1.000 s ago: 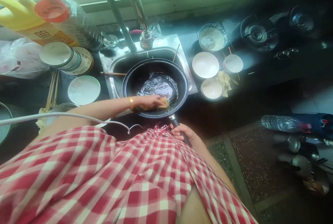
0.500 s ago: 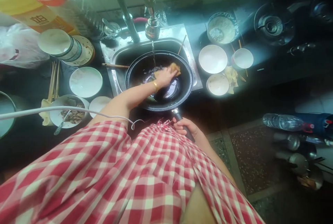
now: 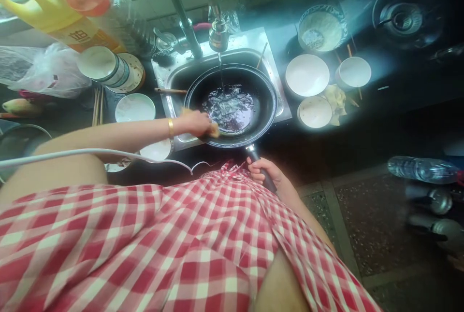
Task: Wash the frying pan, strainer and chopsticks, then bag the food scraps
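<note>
Clutter fills the far left of the table (image 3: 395, 97): a yellow jug (image 3: 54, 12) and a clear bottle (image 3: 108, 12) with an orange cap lie by the window, with a plastic bag (image 3: 47, 68) just below them. Next come a stack of bowls (image 3: 98, 63) and a white plate (image 3: 135, 107), with chopsticks (image 3: 96, 106) lying between bag and plate. A white cable (image 3: 90, 152) runs along the near edge, above the red checked cloth (image 3: 181, 244).

The left hand (image 3: 195, 122), a gold bracelet (image 3: 170, 128) at its wrist, reaches to the near left rim of the black pan (image 3: 266, 102). Its grip is closed on a yellow sponge (image 3: 214, 131), pressed against the pan's inner wall. The pan sits in the steel sink (image 3: 165, 73), water pooled in its bottom, and a thin stream falls into it from the tap (image 3: 218, 35) above.

The right hand (image 3: 267, 174) is just below the pan, its grip wrapped round the dark handle (image 3: 253, 153), which juts toward the person.

Right of the sink, three white bowls (image 3: 307, 75) stand close together, a patterned bowl (image 3: 322, 27) behind them and a gas burner (image 3: 400, 17) at the far right. A plastic water bottle (image 3: 420, 169) lies on the floor (image 3: 362, 225).
</note>
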`<move>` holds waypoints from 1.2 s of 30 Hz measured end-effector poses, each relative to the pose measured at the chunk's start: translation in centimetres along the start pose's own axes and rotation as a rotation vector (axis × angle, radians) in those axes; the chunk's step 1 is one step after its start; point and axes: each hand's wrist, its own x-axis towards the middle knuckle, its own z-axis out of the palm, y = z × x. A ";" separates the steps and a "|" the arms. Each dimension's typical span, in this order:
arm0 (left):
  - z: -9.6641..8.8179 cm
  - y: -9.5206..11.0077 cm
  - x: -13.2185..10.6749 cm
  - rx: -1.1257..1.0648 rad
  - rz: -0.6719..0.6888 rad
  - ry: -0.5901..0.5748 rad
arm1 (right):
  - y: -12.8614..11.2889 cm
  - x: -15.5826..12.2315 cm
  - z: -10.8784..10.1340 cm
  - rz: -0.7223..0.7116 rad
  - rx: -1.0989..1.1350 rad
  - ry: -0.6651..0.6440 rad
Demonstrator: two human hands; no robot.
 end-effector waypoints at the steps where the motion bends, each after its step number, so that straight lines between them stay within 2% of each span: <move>1: -0.6 -1.6 0.2 0.148 -0.052 0.004 | 0.2 -0.1 0.2 -0.001 0.000 0.008; 3: -2.2 -3.9 1.9 0.297 -0.139 0.063 | 0.4 -0.3 0.7 0.007 -0.008 0.025; 6: -3.7 -4.2 7.1 0.306 -0.192 0.237 | 0.4 -0.7 1.7 -0.009 -0.044 0.072; 8: -3.6 -2.8 11.0 0.216 -0.203 0.378 | 0.2 -0.9 2.3 -0.035 -0.091 0.125; 10: -3.2 -0.6 14.4 0.046 -0.234 0.516 | -0.2 -1.1 2.8 -0.054 -0.144 0.179; 13: -3.4 3.7 17.9 -0.235 -0.222 0.652 | -0.9 -1.2 3.4 -0.069 -0.202 0.236; 16: -3.8 7.7 18.4 -0.410 -0.028 0.639 | -1.3 -1.2 3.6 -0.080 -0.230 0.269; 18: -2.9 9.3 16.7 -0.431 0.149 0.543 | -1.3 -1.1 3.7 -0.097 -0.238 0.281; 19: -2.0 9.4 15.4 -0.416 0.233 0.468 | -1.2 -1.1 3.7 -0.107 -0.242 0.286; 21: 0.2 8.2 12.1 -0.336 0.353 0.266 | -1.1 -1.1 3.7 -0.125 -0.249 0.299; 23: 2.3 5.4 8.8 -0.188 0.379 0.094 | -1.0 -1.2 3.8 -0.134 -0.257 0.318; 25: 3.1 1.8 6.7 -0.007 0.259 0.107 | -1.0 -1.2 4.1 -0.136 -0.265 0.339; 26: 3.0 -0.1 6.2 0.092 0.181 0.124 | -1.0 -1.2 4.3 -0.134 -0.274 0.350; 29: 0.7 -4.5 6.7 0.236 -0.051 0.255 | -1.4 -1.2 5.1 -0.124 -0.345 0.388; 31: -1.3 -6.3 7.8 0.187 -0.151 0.429 | -2.0 -1.1 5.6 -0.132 -0.429 0.422; 33: -2.9 -6.8 8.7 0.064 -0.243 0.661 | -2.6 -1.1 5.8 -0.151 -0.516 0.456; 35: -3.9 -6.3 9.5 -0.081 -0.299 0.869 | -3.3 -1.1 5.9 -0.159 -0.578 0.488; 36: -4.4 -5.6 10.0 -0.140 -0.301 0.937 | -3.6 -1.2 5.9 -0.154 -0.597 0.504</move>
